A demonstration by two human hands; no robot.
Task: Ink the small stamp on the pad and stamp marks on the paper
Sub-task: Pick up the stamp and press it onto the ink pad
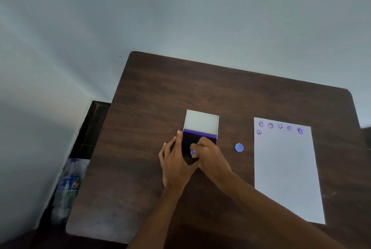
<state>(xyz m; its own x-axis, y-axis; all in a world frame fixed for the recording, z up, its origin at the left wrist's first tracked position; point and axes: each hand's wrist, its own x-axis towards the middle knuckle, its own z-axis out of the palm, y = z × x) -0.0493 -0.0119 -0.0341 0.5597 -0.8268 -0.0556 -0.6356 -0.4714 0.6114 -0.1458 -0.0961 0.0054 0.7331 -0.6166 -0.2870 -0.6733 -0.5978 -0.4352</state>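
Note:
An open ink pad [188, 142] with a dark purple surface and a raised white lid [201, 122] lies mid-table. My right hand [210, 154] pinches a small blue stamp [193, 152] and holds it down on the pad's near part. Flat against the pad's left edge, my left hand [174, 158] steadies it with fingers spread. A white sheet of paper [287, 168] lies to the right. It carries several purple smiley marks [280, 126] along its top edge. A round blue cap [239, 147] rests between the pad and the paper.
The dark wooden table [220, 88] ends at a pale wall behind and on the left. Plastic bottles in a bag [68, 186] stand on the floor beside the table's left edge.

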